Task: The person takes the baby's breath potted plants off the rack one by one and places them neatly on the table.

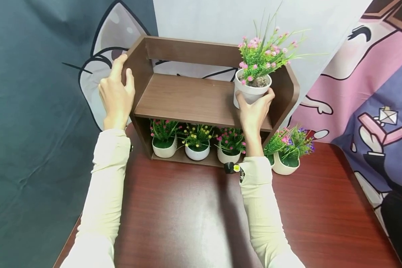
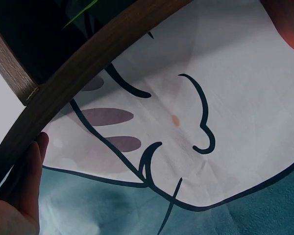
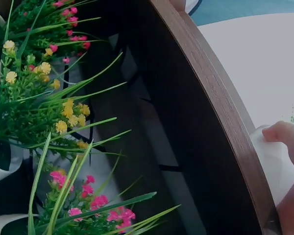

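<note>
My right hand (image 1: pixel 256 111) grips a white flower pot (image 1: pixel 244 93) of pink flowers and long grass blades from the front, at the right end of the upper shelf board. In the right wrist view, the thumb side of that hand (image 3: pixel 290 152) lies against the pot (image 3: pixel 272 164). On the left, my left hand (image 1: pixel 118 91) holds the side panel of a brown wooden shelf (image 1: pixel 191 97) near its top front edge. The left wrist view has that hand (image 2: pixel 22 196) around the panel's edge (image 2: pixel 63 90), its fingers partly hidden.
On the lower board stand pots with red (image 1: pixel 165 149), yellow (image 1: pixel 197 152) and pink flowers (image 1: pixel 228 156). More potted flowers (image 1: pixel 286 165) stand outside the shelf's right side. All this rests on a reddish-brown table (image 1: pixel 187 208) before printed curtains (image 1: pixel 37 111).
</note>
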`<control>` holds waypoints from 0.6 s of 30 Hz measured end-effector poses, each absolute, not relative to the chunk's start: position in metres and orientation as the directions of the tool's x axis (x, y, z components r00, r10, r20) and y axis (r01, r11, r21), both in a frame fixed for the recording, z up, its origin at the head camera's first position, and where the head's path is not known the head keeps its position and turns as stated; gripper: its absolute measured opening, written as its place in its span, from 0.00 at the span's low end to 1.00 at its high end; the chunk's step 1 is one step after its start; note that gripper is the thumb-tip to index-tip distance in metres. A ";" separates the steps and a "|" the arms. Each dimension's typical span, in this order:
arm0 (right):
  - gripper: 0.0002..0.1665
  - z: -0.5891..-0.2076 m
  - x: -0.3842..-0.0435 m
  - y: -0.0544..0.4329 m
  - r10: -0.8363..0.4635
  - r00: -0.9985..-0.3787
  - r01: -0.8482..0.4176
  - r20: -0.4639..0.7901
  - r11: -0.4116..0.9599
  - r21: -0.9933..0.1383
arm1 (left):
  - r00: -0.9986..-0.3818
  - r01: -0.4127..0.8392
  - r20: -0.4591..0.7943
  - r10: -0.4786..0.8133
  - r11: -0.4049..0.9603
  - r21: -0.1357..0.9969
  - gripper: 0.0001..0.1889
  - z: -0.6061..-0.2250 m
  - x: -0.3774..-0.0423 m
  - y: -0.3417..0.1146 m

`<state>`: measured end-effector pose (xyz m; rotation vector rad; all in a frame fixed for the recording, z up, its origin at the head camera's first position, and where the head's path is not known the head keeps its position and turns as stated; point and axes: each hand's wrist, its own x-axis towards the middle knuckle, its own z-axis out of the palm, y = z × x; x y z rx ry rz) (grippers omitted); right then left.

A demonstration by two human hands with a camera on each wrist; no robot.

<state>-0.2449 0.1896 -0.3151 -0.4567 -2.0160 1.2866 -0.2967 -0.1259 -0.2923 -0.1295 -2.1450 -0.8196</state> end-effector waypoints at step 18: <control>0.46 -0.329 -0.214 0.181 0.567 -0.693 -0.131 0.445 0.508 -0.851 | -0.672 0.357 0.721 -0.172 0.777 0.518 0.19 -0.302 -0.290 -0.130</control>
